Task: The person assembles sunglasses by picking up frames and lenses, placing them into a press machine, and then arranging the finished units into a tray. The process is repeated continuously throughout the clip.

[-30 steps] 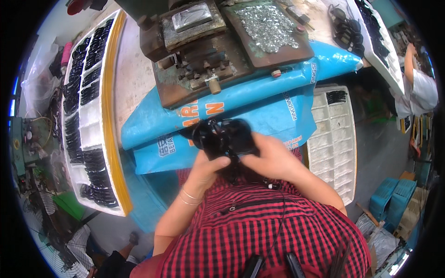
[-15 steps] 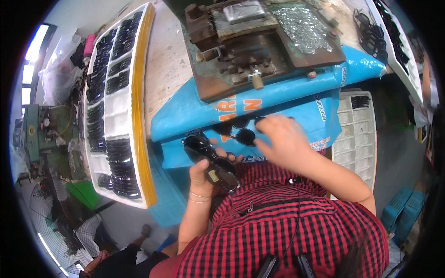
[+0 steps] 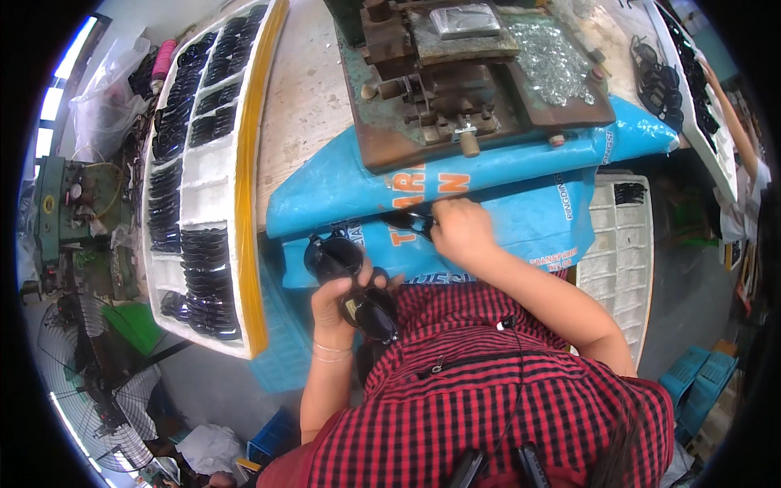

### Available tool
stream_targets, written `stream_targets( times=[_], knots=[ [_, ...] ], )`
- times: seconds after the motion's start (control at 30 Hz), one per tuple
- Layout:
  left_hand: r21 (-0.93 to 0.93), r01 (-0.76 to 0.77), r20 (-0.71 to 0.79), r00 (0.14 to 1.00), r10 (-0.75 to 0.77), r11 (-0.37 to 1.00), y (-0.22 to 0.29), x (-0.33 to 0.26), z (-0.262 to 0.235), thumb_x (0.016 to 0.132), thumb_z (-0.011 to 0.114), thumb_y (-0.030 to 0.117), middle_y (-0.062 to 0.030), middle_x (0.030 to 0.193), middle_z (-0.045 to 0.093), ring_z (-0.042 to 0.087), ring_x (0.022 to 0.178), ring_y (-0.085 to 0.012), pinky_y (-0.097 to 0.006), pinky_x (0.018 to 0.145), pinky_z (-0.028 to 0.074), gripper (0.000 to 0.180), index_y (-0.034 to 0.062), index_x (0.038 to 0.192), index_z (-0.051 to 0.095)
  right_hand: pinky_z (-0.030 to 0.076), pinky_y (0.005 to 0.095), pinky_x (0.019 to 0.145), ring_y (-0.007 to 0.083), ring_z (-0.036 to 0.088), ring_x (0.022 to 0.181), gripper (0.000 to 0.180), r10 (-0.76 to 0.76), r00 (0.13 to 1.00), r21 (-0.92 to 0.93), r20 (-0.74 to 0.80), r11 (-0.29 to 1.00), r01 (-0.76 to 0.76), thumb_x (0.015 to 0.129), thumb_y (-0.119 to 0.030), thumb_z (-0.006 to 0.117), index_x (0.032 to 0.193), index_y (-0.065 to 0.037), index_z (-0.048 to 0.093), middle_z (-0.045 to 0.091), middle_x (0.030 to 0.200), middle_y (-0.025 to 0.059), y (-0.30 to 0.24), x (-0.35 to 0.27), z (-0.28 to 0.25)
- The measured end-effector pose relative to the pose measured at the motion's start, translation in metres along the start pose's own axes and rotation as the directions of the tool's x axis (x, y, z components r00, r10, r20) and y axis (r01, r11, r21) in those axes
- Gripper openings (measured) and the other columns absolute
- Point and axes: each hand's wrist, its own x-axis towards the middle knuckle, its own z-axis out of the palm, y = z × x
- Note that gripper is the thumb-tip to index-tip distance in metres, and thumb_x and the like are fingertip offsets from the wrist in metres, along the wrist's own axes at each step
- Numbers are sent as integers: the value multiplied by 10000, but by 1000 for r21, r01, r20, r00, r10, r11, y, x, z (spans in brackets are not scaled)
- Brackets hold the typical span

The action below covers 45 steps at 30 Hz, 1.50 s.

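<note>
My left hand (image 3: 332, 302) is closed around dark sunglasses (image 3: 376, 315), held tilted in front of my checked shirt. Their two round dark lenses show on either side of my fingers, and a small pale label sits on the lower one. I cannot tell whether more than one pair is in that hand. My right hand (image 3: 464, 232) is closed at the edge of another pair of dark sunglasses (image 3: 399, 220) on the blue plastic sheet (image 3: 512, 220). My fingers and palm hide part of that pair.
A metal machine (image 3: 455, 98) with a pile of shiny scraps (image 3: 553, 61) stands on the workbench (image 3: 301, 98) ahead. A white tray (image 3: 203, 199) of dark eyewear lies left; another compartmented tray (image 3: 616, 244) is right. A fan (image 3: 89, 382) stands lower left. Another person's arm (image 3: 730, 118) shows far right.
My right hand has moved left and closed on the sunglasses lying on the sheet. The sunglasses in my left hand have turned so that their lenses face up more.
</note>
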Motion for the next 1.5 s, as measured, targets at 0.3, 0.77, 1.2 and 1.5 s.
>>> stream_targets(
  times=[0.3,0.77,1.2,1.5],
  knots=[
    [26,40,-104,994,-37,999,-3,-8,-2,834,715,238,-190,1145,637,622,1115,-377,-596,995,480,590,-6,1320,486,477,408,792,298,626,949,374,-29,985,-260,170,963,74,667,-174,711,1009,-31,657,666,917,133,-20,6,6],
    [601,442,-43,849,-526,665,-83,82,132,830,699,55,-177,1137,648,664,1037,-304,-435,928,547,511,-37,1296,510,523,337,699,220,648,785,437,527,810,756,258,412,-509,776,-67,584,1198,26,526,635,844,114,98,-124,-130],
    [996,57,19,655,-755,74,-417,296,232,786,720,29,-134,1024,682,669,908,-212,-309,800,544,372,-40,1132,603,486,303,770,181,609,897,259,986,144,960,82,-117,256,842,-6,527,1094,16,583,648,1001,88,299,-189,-115],
    [975,-128,-56,654,-755,-183,-592,401,229,768,780,125,-212,1133,653,663,985,-266,-333,838,546,657,-123,1294,474,501,367,816,281,637,935,299,971,-226,993,-78,56,-102,806,-55,562,1095,19,583,667,995,158,482,-195,-77]
  ],
)
